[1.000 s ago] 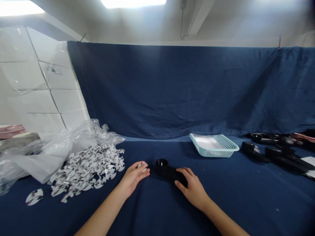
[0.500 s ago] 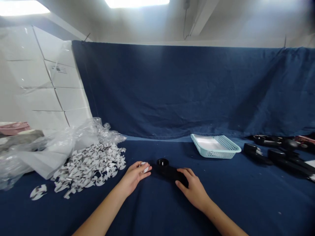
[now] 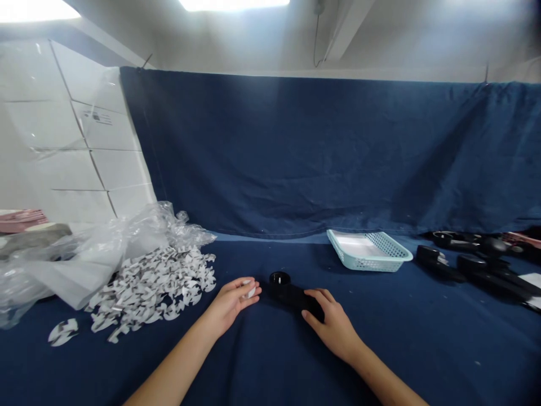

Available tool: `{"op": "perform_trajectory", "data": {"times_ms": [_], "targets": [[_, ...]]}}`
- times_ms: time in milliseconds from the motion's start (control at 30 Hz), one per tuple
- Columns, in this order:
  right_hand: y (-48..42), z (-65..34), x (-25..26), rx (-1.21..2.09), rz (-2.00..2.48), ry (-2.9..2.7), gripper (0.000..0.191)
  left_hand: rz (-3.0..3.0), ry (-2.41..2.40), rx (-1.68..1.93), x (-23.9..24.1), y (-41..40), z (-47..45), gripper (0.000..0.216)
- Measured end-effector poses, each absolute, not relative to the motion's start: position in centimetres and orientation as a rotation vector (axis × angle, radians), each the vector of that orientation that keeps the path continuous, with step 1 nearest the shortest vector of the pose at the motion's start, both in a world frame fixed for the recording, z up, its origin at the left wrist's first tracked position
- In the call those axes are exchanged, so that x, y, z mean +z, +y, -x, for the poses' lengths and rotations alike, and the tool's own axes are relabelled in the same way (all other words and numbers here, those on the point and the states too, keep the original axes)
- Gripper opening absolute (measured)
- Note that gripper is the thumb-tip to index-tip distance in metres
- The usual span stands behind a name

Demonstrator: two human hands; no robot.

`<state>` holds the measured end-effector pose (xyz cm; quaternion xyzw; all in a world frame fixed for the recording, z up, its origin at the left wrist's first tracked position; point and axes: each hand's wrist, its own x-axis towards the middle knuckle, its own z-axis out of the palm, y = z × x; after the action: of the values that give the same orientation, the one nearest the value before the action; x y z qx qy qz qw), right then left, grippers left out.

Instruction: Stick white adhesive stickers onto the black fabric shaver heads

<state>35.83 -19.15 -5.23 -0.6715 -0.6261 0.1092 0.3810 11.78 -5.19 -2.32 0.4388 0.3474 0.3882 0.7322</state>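
Note:
My left hand (image 3: 230, 304) rests on the blue cloth with its fingers pinched on a small white sticker piece (image 3: 251, 291). My right hand (image 3: 333, 324) lies over the handle end of a black part (image 3: 291, 293), fingers curled on it. The part's round ring end (image 3: 279, 278) points away from me, just right of my left fingertips. Both hands are close together near the table's middle.
A heap of white crescent stickers (image 3: 152, 282) and crumpled clear plastic (image 3: 84, 254) lie at the left. A light blue basket (image 3: 369, 251) stands at the back right. More black parts (image 3: 469, 262) lie at the far right. A blue cloth curtain (image 3: 321, 152) hangs behind.
Hardly anything has moved. My left fingertips with the white piece have edged slightly toward the black part; the right hand stays on the part.

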Motion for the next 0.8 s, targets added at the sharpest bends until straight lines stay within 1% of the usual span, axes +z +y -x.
{"op": "perform_trajectory", "data": {"times_ms": [133,533,800], "targets": [[-19.09,-35.89,-5.35,0.278,1.715,-1.603,0.039,-0.962,0.750,0.862,-2.45,-5.21,-11.80,0.012],[-19.06,-35.85,-5.44,0.278,1.719,-1.598,0.038,-0.978,0.714,0.834,-2.44,-5.01,-11.72,0.020],[-19.08,-35.84,-5.33,0.272,1.718,-1.606,0.039,-1.010,0.699,0.794,-2.38,-4.95,-11.62,0.021]]}}
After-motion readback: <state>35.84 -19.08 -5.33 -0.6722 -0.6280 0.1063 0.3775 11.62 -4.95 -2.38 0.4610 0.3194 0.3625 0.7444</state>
